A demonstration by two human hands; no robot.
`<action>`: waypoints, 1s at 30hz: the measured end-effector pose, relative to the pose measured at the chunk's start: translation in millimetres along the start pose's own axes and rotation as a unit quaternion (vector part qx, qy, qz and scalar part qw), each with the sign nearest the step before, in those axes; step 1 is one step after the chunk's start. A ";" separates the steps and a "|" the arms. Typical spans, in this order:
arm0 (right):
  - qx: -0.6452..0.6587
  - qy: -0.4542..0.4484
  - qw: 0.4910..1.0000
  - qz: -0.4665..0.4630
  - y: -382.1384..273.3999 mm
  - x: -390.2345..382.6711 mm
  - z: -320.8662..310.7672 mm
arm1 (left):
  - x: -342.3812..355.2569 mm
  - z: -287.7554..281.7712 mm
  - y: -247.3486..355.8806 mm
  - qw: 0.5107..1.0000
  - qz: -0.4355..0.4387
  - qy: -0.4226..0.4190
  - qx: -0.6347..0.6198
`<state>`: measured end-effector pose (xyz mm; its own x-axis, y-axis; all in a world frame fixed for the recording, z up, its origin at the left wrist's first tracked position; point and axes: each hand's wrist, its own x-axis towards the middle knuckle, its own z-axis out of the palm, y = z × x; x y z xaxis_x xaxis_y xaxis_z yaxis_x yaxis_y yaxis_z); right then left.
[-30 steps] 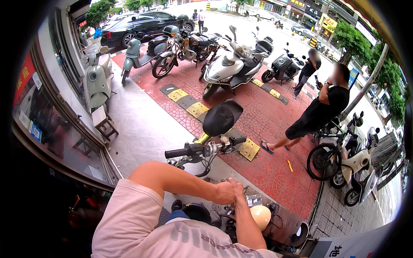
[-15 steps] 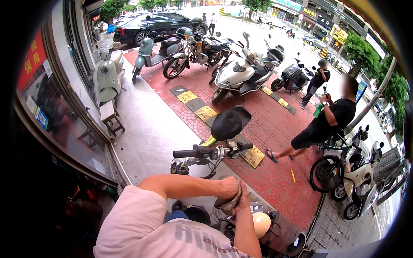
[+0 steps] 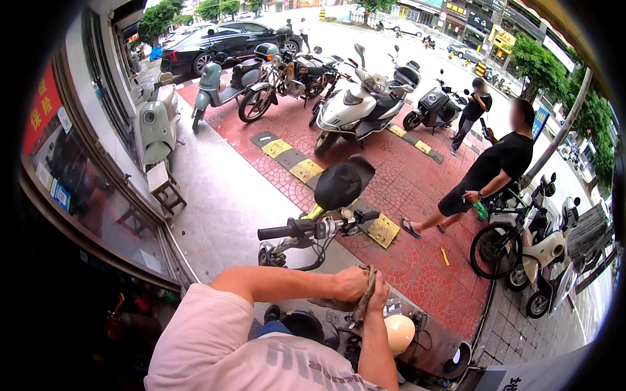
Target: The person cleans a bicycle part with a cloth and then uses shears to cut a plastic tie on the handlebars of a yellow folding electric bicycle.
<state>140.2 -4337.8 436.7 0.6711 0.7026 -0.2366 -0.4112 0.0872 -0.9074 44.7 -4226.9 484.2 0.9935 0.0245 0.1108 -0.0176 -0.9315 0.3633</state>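
Both of the person's hands are closed on a dull grey-brown cloth (image 3: 370,284), held at the near side of the scene just beyond the pale shirt (image 3: 261,355). The left hand (image 3: 350,284) reaches across with its fist clenched over the bunched fabric, and the right hand (image 3: 378,294) grips close beside it, so that a twisted fold runs between the two; another part hangs below the left wrist. How the fingers sit underneath I can't tell from here, nor whether the cloth is wet. It looks light and soft to me, limp enough to bunch and fold anywhere, with nothing fragile about it; if damp, it would likely be heavier and a bit slippery. I'd take hold of it by a thick gathered fold in each fist, since a loose edge would probably just flop. Near the right forearm, to its right, sits a cream rounded object (image 3: 400,333) on a brownish board (image 3: 433,355). Just farther off, left of the hands, stands a handlebar (image 3: 279,232) with a dark rounded piece (image 3: 344,184) above it, and far to the right a person in black (image 3: 505,156) stands on the red paving (image 3: 417,274)
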 end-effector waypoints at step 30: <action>0.243 -0.061 0.962 0.110 -37.6 13.7 -50.2 | 22.3 43.6 14.8 0.286 -0.063 0.025 -0.956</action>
<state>195.8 -4366.9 450.2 0.4704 0.8165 -0.3347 -0.7943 0.2265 -0.5637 71.4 -4256.0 451.7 0.9978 0.0632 -0.0196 -0.0579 0.9774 0.2031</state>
